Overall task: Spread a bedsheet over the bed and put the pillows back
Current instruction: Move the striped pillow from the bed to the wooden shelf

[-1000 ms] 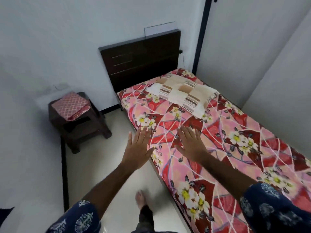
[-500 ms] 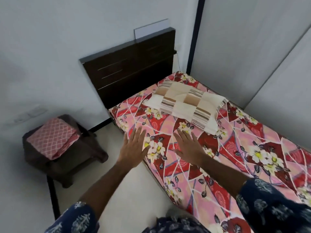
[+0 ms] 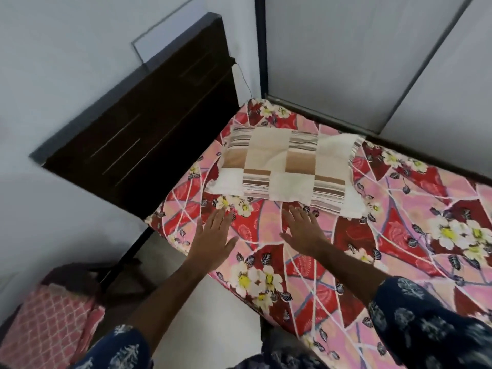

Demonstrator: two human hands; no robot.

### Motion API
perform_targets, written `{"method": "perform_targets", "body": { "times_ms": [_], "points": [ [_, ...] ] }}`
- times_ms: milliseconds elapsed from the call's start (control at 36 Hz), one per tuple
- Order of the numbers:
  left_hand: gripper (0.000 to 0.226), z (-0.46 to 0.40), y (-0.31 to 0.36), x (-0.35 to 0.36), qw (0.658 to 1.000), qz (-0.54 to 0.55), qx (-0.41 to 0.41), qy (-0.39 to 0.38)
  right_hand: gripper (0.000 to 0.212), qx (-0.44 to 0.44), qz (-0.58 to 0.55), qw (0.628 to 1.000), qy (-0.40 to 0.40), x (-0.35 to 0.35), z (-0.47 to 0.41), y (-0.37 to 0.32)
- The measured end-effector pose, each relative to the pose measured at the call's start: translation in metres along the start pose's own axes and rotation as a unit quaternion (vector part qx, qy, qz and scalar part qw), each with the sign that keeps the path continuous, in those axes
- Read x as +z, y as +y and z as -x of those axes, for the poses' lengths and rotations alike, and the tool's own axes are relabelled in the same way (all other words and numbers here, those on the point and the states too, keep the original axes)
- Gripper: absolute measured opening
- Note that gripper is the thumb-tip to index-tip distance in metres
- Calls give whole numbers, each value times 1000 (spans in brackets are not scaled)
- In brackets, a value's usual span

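Bed [image 3: 170, 237]: I see it pushed into the room's corner, its head end against the headboard and its far long side along the wall panels; only the near side and near corner stand open to the floor.
Bedsheet [image 3: 386, 243]: red and pink floral, spread flat across the mattress, draped over the near edge and the near head-end corner.
Headboard [image 3: 149, 134]: dark wood, upright, closing off the head end.
Floor [image 3: 213, 315]: a pale strip along the near side, the only room I have to move in.
Stool [image 3: 87, 270]: dark, low, at the lower left beside the bed's near corner, narrowing that strip.
Folded cloth [image 3: 45, 331]: pink patterned, lying at the lower left, blurred.
Pillow [image 3: 287, 169]: checked cream and brown, lying flat on the sheet near the headboard.
Left hand [image 3: 215, 235]: fingers straight, palm down on the sheet just inside the near edge.
Right hand [image 3: 303, 233]: fingers straight, palm down, fingertips just short of the pillow's near edge.
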State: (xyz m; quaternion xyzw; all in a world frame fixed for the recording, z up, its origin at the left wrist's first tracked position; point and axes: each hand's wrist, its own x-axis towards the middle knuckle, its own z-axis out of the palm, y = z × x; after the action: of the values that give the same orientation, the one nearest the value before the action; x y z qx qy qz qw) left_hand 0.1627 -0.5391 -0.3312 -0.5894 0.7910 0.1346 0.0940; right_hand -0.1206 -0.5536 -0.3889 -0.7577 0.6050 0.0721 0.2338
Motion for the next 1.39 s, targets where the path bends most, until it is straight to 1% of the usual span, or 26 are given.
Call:
{"method": "perform_targets", "body": {
  "times_ms": [56,139,250,333,417,500,639,694,778,806,833,889,917,944,972,1028,1083,1111,1167,1194,1222,1278,1333,1361,1389],
  "points": [
    [68,-33,-17,-5,1000,-2,14,-23,78,22,-19,999,-13,-1,-22,-1],
    [68,-78,-41,-8,998,20,18,-50,76,53,-55,997,-8,1,-50,-2],
    [71,-128,-69,-1,994,-23,54,-88,76,104,-90,990,-4,12,-93,-2],
    [75,-168,-91,9,991,-13,71,-110,80,147,-136,980,-14,24,-119,-6],
    [80,-212,-114,27,986,-27,101,-128,78,186,-198,962,-10,36,-141,-15],
    [84,-254,-134,48,977,-92,146,-123,72,229,-275,934,10,53,-161,-25],
    [101,-309,-149,77,956,-175,227,-60,70,283,-380,880,19,82,-198,-50],
    [110,-332,-150,85,948,-197,247,-39,70,304,-419,855,26,91,-213,-58],
    [120,-362,-155,97,938,-225,261,-28,69,335,-492,802,46,98,-235,-66],
    [119,-371,-157,101,933,-242,265,-34,63,337,-512,788,57,97,-240,-69],
    [117,-380,-159,106,924,-265,273,-37,52,336,-538,770,70,98,-245,-72],
    [110,-393,-161,111,903,-311,292,-45,21,337,-570,744,93,102,-254,-76],
    [106,-397,-159,111,897,-321,299,-55,13,340,-579,735,92,102,-257,-79],
    [102,-401,-155,109,894,-323,305,-66,12,341,-591,725,93,103,-259,-80],
    [96,-403,-150,106,893,-319,310,-69,20,342,-595,722,91,103,-261,-82],
    [77,-407,-140,98,898,-290,323,-67,46,357,-611,701,87,103,-265,-82],
    [61,-409,-132,85,899,-258,344,-77,59,383,-642,658,88,98,-271,-80],
    [59,-410,-129,79,897,-249,358,-75,66,395,-667,625,92,97,-273,-78],
    [59,-407,-125,67,892,-235,381,-67,86,410,-725,543,109,94,-276,-72],
    [57,-403,-123,62,890,-227,392,-63,90,408,-755,498,124,91,-275,-69],
    [54,-395,-122,59,887,-218,403,-59,87,394,-785,455,147,87,-274,-67],
    [47,-371,-118,54,876,-195,437,-53,67,354,-831,372,211,79,-268,-62],
    [41,-336,-112,53,860,-170,479,-51,56,340,-846,304,276,74,-259,-59],
    [41,-317,-107,52,852,-158,497,-52,55,345,-842,293,295,76,-253,-57],
    [40,-299,-101,52,845,-144,513,-43,53,350,-837,294,303,79,-244,-55]
  ]
}}
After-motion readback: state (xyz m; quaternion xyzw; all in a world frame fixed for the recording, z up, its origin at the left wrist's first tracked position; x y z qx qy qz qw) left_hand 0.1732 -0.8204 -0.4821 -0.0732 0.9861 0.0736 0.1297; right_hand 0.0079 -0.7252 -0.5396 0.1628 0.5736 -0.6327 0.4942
